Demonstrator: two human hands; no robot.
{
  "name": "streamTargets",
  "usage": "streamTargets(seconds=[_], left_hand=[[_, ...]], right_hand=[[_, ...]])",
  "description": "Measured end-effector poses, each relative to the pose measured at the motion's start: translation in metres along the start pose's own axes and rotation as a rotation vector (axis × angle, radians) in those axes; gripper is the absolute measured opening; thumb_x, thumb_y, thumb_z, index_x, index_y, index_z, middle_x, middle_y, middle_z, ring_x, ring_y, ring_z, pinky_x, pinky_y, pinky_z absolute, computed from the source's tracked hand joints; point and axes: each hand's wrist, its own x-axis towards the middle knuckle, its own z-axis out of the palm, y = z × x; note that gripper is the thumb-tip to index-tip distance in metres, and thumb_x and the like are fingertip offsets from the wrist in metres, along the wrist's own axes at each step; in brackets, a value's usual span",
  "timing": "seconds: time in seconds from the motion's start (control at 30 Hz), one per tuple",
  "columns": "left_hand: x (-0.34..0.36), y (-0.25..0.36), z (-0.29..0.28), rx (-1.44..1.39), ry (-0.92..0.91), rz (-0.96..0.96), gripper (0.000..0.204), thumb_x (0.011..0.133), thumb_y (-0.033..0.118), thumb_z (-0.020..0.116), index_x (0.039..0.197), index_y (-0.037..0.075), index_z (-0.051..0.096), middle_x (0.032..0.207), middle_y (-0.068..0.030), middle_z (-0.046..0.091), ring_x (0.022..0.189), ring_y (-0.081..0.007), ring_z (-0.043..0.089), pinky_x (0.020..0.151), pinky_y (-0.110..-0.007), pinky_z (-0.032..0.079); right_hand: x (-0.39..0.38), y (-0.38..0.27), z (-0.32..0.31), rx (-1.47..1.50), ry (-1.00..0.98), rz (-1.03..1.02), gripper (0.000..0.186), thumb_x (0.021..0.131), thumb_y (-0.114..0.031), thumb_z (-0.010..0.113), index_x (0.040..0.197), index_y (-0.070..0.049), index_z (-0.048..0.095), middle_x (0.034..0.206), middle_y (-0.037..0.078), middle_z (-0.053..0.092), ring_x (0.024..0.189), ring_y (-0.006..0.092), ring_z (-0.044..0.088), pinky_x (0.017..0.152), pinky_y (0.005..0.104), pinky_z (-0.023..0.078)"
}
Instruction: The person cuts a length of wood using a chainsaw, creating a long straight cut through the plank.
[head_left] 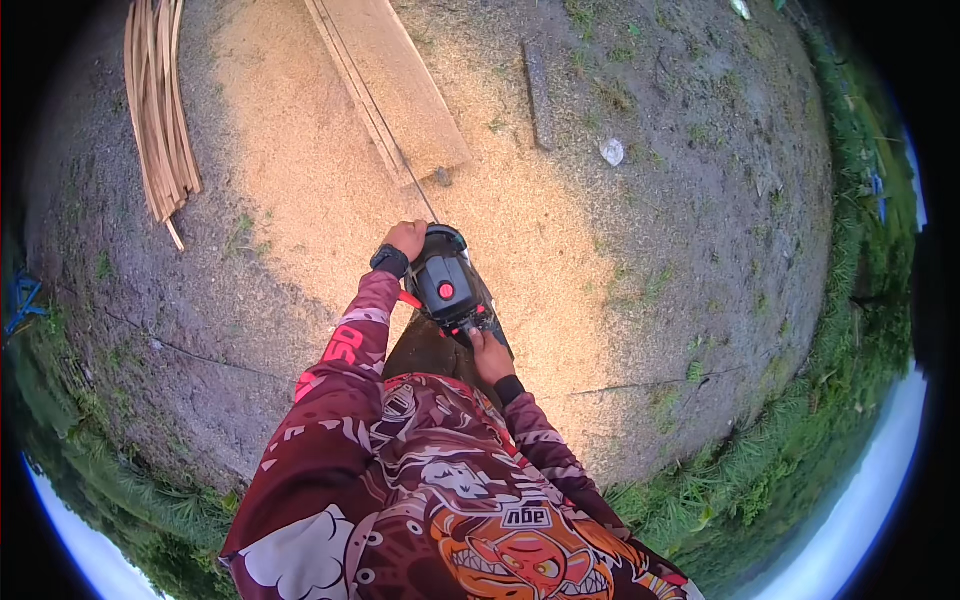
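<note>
Maroon shirt [440,470] behind the chainsaw [447,280], which left grip [406,240] and right grip [492,358] both clasp, could meet kickback if the plank [410,95] ahead pinches the bar [427,202].

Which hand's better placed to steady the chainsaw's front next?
Left, likely: the left hand is at the front of the chainsaw, nearer the wide plank; the right hand is at its rear.

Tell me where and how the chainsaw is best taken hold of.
Probably by its front and rear ends, from the wearer's side: the chainsaw has its rear toward the wearer and its bar pointing away toward the wide board. The left hand grips at the front left, the right hand at the rear, both off the bar.
</note>
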Motion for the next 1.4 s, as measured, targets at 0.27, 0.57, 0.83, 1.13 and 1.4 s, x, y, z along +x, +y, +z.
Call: streamTargets(seconds=[0.27, 0.57, 0.83, 1.13, 1.4], left_hand=[[-0.021, 0.028, 0.008, -0.096, 0.018, 0.002, 0.032, 0.097, 0.021, 0.042, 0.098, -0.002, 0.063, 0.098, -0.0311, 0.069, 0.09, -0.0456, 0.069, 0.08, -0.054, 0.056], [-0.026, 0.026, 0.009, -0.077, 0.136, 0.023, 0.026, 0.092, 0.02, 0.048, 0.092, -0.001, 0.063, 0.085, -0.0304, 0.069, 0.077, -0.0469, 0.069, 0.069, -0.054, 0.055], [-0.044, 0.058, -0.03, -0.178, -0.039, 0.002, 0.034, 0.098, 0.024, 0.04, 0.098, -0.002, 0.062, 0.095, -0.0296, 0.069, 0.088, -0.0467, 0.068, 0.079, -0.054, 0.055], [-0.086, 0.062, -0.095, -0.421, 0.148, -0.005, 0.023, 0.091, 0.024, 0.063, 0.101, 0.004, 0.056, 0.07, -0.0202, 0.065, 0.069, -0.0394, 0.067, 0.062, -0.048, 0.051], [-0.076, 0.061, -0.201, -1.581, 0.068, -0.758, 0.045, 0.1, 0.04, 0.045, 0.073, 0.006, 0.056, 0.048, -0.0077, 0.048, 0.038, -0.0196, 0.047, 0.038, -0.035, 0.036]], right_hand=[[-0.023, 0.034, -0.001, 0.043, 0.033, -0.065, 0.06, 0.104, -0.055, 0.033, 0.124, -0.005, 0.059, 0.11, 0.035, 0.065, 0.106, 0.0525, 0.061, 0.092, 0.0582, 0.046], [-0.037, 0.021, -0.007, -0.028, 0.006, -0.033, 0.065, 0.105, -0.056, 0.032, 0.121, 0.001, 0.06, 0.11, 0.033, 0.067, 0.109, 0.0492, 0.062, 0.093, 0.0531, 0.048], [-0.063, 0.021, -0.027, 0.043, 0.003, 0.065, 0.059, 0.103, -0.057, 0.037, 0.12, -0.006, 0.06, 0.105, 0.031, 0.068, 0.106, 0.0513, 0.062, 0.088, 0.0569, 0.047], [-0.091, -0.045, -0.132, -0.195, -0.085, -0.049, 0.053, 0.103, -0.054, 0.042, 0.115, -0.007, 0.062, 0.093, 0.03, 0.069, 0.094, 0.052, 0.064, 0.081, 0.0591, 0.049], [-0.005, -0.157, -0.251, -0.494, -0.154, -0.345, 0.058, 0.101, -0.06, 0.043, 0.114, -0.008, 0.066, 0.093, 0.027, 0.071, 0.093, 0.0462, 0.067, 0.082, 0.0541, 0.052]])
